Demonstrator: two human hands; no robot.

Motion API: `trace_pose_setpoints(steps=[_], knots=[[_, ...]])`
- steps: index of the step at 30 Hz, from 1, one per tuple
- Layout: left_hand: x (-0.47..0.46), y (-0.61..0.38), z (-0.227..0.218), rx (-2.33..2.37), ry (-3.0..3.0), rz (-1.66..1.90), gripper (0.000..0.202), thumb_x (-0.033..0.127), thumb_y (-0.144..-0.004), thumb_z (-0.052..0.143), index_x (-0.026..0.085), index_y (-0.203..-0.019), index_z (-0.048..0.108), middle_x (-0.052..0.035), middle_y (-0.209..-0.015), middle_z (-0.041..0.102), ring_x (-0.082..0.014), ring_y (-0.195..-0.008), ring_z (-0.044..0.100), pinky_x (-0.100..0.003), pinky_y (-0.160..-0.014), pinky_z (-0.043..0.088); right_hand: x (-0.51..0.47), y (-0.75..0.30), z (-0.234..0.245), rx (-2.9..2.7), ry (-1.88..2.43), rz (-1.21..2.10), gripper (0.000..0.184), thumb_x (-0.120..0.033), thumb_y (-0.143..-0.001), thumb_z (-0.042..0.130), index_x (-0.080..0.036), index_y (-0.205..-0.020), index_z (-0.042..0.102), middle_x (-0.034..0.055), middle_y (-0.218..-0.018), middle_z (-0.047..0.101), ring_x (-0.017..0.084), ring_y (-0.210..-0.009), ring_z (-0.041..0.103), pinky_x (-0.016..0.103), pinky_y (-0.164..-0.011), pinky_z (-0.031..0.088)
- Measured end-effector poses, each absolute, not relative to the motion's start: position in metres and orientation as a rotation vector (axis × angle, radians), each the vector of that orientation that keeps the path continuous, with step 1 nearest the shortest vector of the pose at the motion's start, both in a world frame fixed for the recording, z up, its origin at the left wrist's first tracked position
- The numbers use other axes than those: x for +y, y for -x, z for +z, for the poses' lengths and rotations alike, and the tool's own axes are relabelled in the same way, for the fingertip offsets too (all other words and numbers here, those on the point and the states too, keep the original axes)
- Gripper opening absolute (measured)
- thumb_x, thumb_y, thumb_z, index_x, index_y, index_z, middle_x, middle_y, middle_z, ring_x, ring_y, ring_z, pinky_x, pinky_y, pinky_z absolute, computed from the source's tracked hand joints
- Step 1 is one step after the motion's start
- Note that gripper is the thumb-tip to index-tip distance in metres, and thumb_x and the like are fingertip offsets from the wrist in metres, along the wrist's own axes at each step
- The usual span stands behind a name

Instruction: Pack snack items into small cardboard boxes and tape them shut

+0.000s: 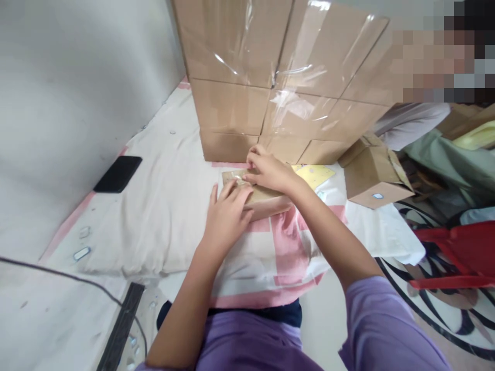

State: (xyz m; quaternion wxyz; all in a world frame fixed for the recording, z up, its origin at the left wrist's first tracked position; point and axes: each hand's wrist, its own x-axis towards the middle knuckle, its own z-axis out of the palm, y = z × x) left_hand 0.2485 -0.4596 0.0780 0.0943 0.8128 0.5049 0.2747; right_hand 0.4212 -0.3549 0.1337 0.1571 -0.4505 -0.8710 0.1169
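Note:
A small flat cardboard box [260, 195] lies on the white and pink sheet [166, 216] in front of me. My left hand [226, 216] rests flat on its near side, fingers stretched out and slightly apart. My right hand [268, 169] is on the box's far edge, fingers curled and pinched on a strip of clear tape [237, 179] at the top of the box. Both forearms reach forward from purple sleeves.
A tall stack of cardboard boxes [278, 77] wrapped in clear film stands just behind. An open small carton [373, 175] and a yellow sheet [314, 174] lie to the right. A black phone [118, 173] is by the left wall. Another person sits at the right, beside a red plastic object [460, 252].

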Motion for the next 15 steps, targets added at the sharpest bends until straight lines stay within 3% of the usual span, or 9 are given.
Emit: trace_pose_setpoints(steps=[3, 5, 8, 10, 12, 15], knots=[[-0.453, -0.248, 0.077, 1.545, -2.42, 0.768, 0.047, 0.022, -0.093, 0.066, 0.027, -0.138, 0.055, -0.0071, -0.144, 0.065, -0.034, -0.15, 0.043, -0.066, -0.125, 0.024, -0.365, -0.454, 0.128, -2.331, 1.24, 0.209, 0.013, -0.03, -0.092, 0.068, -0.021, -0.095, 0.059, 0.0107, -0.132, 0.059, 0.031, -0.118, 0.058, 0.047, -0.105, 0.039], [-0.45, -0.247, 0.077, 1.555, -2.455, 0.756, 0.044, 0.024, -0.093, 0.067, 0.028, -0.136, 0.057, -0.0059, -0.142, 0.067, -0.0341, -0.147, 0.046, -0.065, -0.125, 0.024, -0.366, -0.504, 0.114, -2.117, 1.244, 0.155, 0.011, -0.032, -0.094, 0.066, -0.022, -0.094, 0.061, 0.0105, -0.129, 0.064, 0.03, -0.121, 0.059, 0.047, -0.106, 0.041], [-0.446, -0.24, 0.073, 1.498, -2.578, 0.78, 0.043, 0.027, -0.095, 0.067, 0.029, -0.137, 0.057, -0.005, -0.139, 0.069, -0.0332, -0.142, 0.052, -0.063, -0.126, 0.021, -0.356, -0.607, 0.081, -1.776, 1.413, 0.05, 0.012, -0.034, -0.094, 0.065, -0.022, -0.09, 0.066, 0.0079, -0.102, 0.071, 0.024, -0.098, 0.066, 0.037, -0.085, 0.05], [-0.445, -0.234, 0.07, 1.455, -2.669, 0.814, 0.044, 0.028, -0.097, 0.065, 0.028, -0.141, 0.056, -0.0051, -0.135, 0.071, -0.0319, -0.138, 0.055, -0.06, -0.127, 0.019, -0.343, -0.671, 0.056, -1.679, 1.544, 0.028, 0.018, -0.037, -0.091, 0.067, -0.022, -0.082, 0.067, 0.0075, -0.086, 0.069, 0.019, -0.076, 0.063, 0.032, -0.066, 0.047], [-0.444, -0.226, 0.066, 1.42, -2.747, 0.854, 0.047, 0.028, -0.098, 0.065, 0.028, -0.144, 0.055, -0.0045, -0.13, 0.074, -0.0304, -0.135, 0.058, -0.058, -0.129, 0.017, -0.327, -0.713, 0.033, -1.666, 1.616, 0.037, 0.023, -0.04, -0.09, 0.067, -0.021, -0.078, 0.069, 0.0073, -0.082, 0.066, 0.017, -0.066, 0.058, 0.033, -0.063, 0.046], [-0.441, -0.217, 0.061, 1.378, -2.801, 0.864, 0.054, 0.027, -0.097, 0.066, 0.029, -0.15, 0.053, -0.0036, -0.124, 0.077, -0.0296, -0.132, 0.06, -0.056, -0.13, 0.017, -0.301, -0.733, 0.007, -1.704, 1.697, 0.086, 0.021, -0.039, -0.087, 0.069, -0.02, -0.082, 0.075, 0.0092, -0.088, 0.065, 0.019, -0.073, 0.058, 0.038, -0.074, 0.05]])
